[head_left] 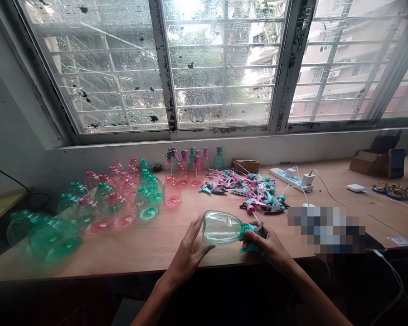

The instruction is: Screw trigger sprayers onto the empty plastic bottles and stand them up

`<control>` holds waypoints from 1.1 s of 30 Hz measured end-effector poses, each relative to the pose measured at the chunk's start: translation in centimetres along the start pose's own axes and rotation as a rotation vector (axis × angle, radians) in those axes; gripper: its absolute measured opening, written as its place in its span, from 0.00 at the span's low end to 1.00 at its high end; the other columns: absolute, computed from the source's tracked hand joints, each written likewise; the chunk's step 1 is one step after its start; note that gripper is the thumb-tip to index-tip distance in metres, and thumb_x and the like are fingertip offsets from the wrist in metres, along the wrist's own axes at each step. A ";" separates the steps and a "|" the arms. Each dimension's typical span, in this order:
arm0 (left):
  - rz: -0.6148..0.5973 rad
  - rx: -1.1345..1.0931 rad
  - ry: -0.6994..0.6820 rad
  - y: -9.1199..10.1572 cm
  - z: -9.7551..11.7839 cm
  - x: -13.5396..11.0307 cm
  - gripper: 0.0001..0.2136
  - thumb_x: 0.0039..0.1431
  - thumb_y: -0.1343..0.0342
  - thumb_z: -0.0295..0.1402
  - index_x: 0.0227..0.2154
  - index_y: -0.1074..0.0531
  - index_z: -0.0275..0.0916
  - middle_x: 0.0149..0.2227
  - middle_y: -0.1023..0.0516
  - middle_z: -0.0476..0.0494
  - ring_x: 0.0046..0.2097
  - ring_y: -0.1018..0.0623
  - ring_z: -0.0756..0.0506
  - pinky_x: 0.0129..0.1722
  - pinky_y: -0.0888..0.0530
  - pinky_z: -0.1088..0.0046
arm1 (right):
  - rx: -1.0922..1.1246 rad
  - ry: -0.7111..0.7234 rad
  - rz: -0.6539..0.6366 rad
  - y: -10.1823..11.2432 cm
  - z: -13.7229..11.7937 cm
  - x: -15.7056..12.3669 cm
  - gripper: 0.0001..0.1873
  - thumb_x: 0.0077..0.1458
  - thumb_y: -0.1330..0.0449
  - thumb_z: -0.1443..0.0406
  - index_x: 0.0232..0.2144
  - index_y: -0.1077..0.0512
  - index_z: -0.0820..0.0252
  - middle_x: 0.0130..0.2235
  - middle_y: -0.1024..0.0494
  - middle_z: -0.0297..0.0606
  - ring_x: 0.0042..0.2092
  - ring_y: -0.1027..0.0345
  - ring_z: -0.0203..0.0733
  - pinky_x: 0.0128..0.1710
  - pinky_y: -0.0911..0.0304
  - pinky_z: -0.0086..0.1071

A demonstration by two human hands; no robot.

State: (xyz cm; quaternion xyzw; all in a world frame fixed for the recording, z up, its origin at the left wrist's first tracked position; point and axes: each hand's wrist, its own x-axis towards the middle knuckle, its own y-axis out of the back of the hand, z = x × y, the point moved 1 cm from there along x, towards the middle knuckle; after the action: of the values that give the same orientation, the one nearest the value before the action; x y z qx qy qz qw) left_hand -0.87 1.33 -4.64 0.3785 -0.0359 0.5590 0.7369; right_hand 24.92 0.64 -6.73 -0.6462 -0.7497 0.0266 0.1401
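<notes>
A clear green spray bottle lies on its side in the air above the table's front edge, its base to the left. My left hand is closed around the base end, thumb below and fingers behind. On the neck sits a teal and black trigger spray head. My right hand grips this head, which is partly hidden by the fingers. Just beyond the hands lies a pile of loose pink, teal and black spray heads.
Several open green and pink bottles stand on the left of the table. Behind them are bottles with spray heads by the wall. A power strip, cables, a brown pouch and a phone lie or stand toward the right.
</notes>
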 end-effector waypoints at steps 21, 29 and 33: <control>0.033 -0.006 0.024 0.2 0.1 -0.1 0.35 0.61 0.39 0.38 0.67 0.48 0.50 0.68 0.40 0.41 0.69 0.42 0.36 0.67 0.45 0.52 | -0.064 -0.012 -0.033 0.1 0.1 0.0 0.19 0.53 0.32 0.51 0.36 0.28 0.60 0.32 0.16 0.40 0.30 0.22 0.46 0.35 0.28 0.38; 0.094 -0.063 -0.024 0.1 0.2 0.0 0.24 0.66 0.44 0.36 0.63 0.41 0.51 0.67 0.38 0.45 0.68 0.41 0.39 0.68 0.44 0.56 | -0.039 -0.001 -0.012 0.1 0.3 0.1 0.18 0.56 0.33 0.54 0.39 0.30 0.60 0.32 0.16 0.40 0.30 0.22 0.46 0.35 0.28 0.38; 0.098 -0.090 0.016 0.1 -0.2 -0.1 0.22 0.63 0.41 0.39 0.58 0.37 0.47 0.63 0.33 0.41 0.66 0.36 0.37 0.66 0.40 0.55 | -0.019 0.014 0.003 0.1 0.3 0.2 0.18 0.56 0.33 0.54 0.40 0.31 0.60 0.31 0.17 0.40 0.30 0.22 0.45 0.35 0.28 0.37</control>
State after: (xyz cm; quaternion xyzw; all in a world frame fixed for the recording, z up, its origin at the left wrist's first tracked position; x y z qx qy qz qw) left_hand -1.03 1.40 -4.77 0.3382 -0.0736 0.5953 0.7251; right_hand 24.94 0.91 -7.01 -0.6487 -0.7480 0.0152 0.1391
